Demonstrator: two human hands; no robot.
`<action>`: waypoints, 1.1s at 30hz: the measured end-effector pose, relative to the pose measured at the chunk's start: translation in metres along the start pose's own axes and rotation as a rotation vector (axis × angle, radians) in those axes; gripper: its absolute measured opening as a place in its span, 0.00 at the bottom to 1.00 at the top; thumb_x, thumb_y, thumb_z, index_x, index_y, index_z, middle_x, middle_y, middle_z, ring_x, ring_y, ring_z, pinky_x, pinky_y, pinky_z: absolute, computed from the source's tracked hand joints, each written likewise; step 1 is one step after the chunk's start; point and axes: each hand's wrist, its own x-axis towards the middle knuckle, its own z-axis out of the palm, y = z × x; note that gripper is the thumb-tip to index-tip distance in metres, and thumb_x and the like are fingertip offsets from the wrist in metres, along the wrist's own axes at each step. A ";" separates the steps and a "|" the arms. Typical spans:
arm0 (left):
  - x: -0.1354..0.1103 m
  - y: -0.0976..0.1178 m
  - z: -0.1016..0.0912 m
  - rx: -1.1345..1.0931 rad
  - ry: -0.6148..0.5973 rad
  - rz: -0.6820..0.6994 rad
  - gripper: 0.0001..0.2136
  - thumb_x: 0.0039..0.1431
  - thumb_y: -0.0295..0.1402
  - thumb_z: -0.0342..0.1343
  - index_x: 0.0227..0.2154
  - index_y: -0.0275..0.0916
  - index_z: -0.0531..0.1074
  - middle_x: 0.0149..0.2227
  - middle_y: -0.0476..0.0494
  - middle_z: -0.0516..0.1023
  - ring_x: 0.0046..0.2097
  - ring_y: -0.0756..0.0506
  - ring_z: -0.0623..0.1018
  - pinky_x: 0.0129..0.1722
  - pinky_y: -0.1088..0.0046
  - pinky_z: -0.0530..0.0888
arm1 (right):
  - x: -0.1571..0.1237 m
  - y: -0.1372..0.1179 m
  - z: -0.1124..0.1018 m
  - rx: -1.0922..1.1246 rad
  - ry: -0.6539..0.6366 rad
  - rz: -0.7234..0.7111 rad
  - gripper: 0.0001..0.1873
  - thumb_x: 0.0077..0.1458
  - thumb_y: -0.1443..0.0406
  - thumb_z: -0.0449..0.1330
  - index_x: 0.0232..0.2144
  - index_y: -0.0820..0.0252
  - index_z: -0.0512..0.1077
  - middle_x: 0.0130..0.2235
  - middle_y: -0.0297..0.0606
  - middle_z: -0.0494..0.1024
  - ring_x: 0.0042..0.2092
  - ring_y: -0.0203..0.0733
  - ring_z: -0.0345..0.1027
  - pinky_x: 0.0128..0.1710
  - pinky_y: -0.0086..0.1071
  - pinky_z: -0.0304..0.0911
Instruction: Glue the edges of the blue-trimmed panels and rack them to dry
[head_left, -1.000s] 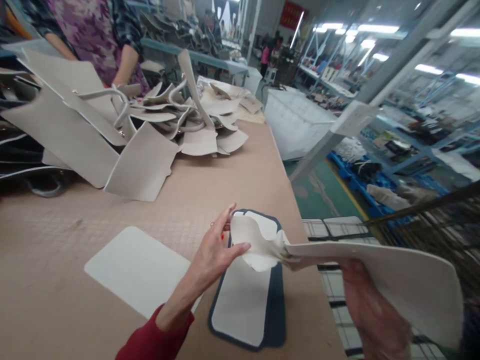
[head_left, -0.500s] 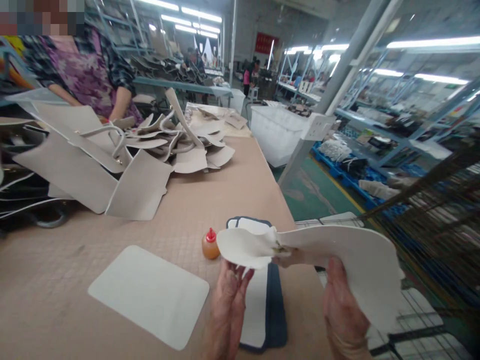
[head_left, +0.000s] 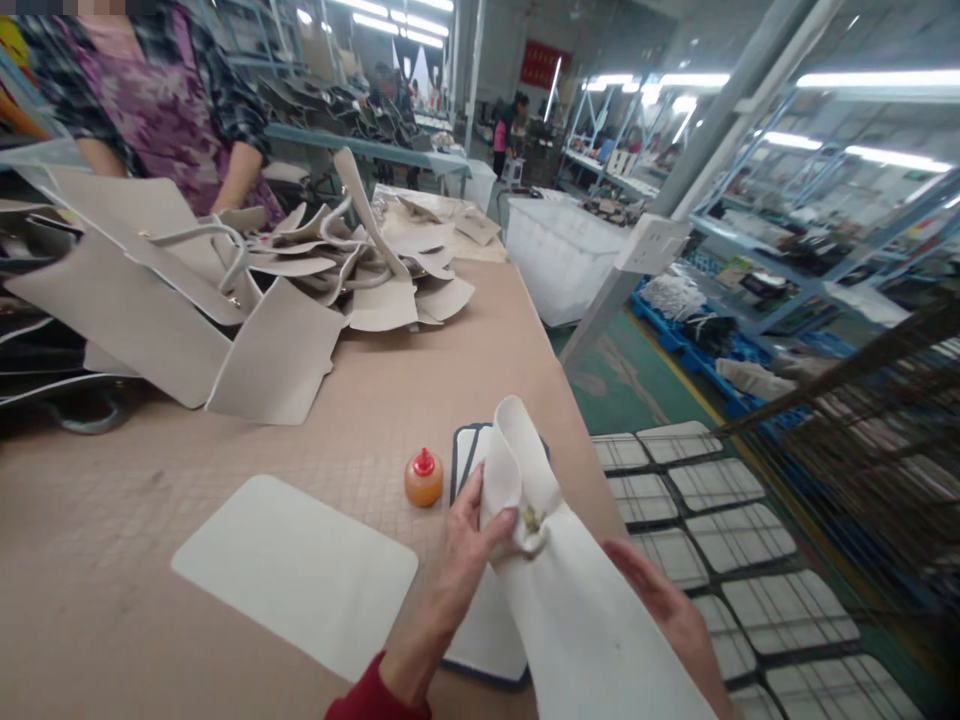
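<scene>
My left hand is closed on a pale beige leather bag piece, its thumb pressing near the folded, narrow part. The piece's far end curls over in a loop, and a small gathered spot with a yellowish mark shows near my thumb. My right hand lies along the piece's right edge with its fingers stretched out; part of it is hidden behind the piece. Underneath is a stack of white panels with dark blue borders. A squat bottle of amber liquid with a red nozzle cap stands just left of the stack.
A white rounded panel lies flat on the brown-covered table. Beige bag pieces with handles are heaped at the far left, where a person in a purple apron stands. Right of the table are a rack of panels and a post.
The bag piece has turned from lying crosswise to pointing away from me, its wide end now toward me. My left hand has come round onto its top; the right hand's thumb no longer shows on it.
</scene>
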 end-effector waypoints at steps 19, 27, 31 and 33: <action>0.025 -0.021 0.004 0.052 0.207 -0.094 0.12 0.51 0.40 0.58 0.21 0.38 0.67 0.19 0.54 0.64 0.24 0.51 0.65 0.26 0.76 0.64 | 0.033 -0.023 0.004 0.039 -0.316 0.147 0.17 0.44 0.53 0.66 0.25 0.61 0.73 0.24 0.34 0.75 0.25 0.36 0.67 0.25 0.26 0.60; 0.020 -0.042 0.010 -0.671 -0.354 -0.661 0.10 0.49 0.34 0.58 0.33 0.34 0.74 0.31 0.40 0.80 0.39 0.40 0.79 0.44 0.61 0.72 | 0.037 -0.009 -0.041 0.353 -0.229 0.423 0.15 0.42 0.57 0.67 0.30 0.61 0.73 0.27 0.39 0.80 0.26 0.43 0.74 0.29 0.33 0.67; -0.005 -0.054 0.005 -0.783 -0.460 -0.614 0.16 0.56 0.40 0.54 0.41 0.34 0.74 0.42 0.35 0.80 0.49 0.36 0.75 0.50 0.57 0.68 | 0.036 -0.011 -0.027 0.396 -0.248 0.441 0.14 0.41 0.58 0.68 0.28 0.61 0.73 0.27 0.38 0.79 0.27 0.43 0.74 0.31 0.32 0.66; -0.021 -0.057 -0.003 -0.783 -0.468 -0.578 0.18 0.55 0.42 0.56 0.45 0.36 0.73 0.47 0.35 0.77 0.52 0.35 0.73 0.50 0.57 0.68 | 0.034 -0.015 -0.020 0.351 -0.246 0.430 0.15 0.41 0.56 0.68 0.27 0.61 0.73 0.25 0.38 0.79 0.26 0.42 0.74 0.28 0.31 0.65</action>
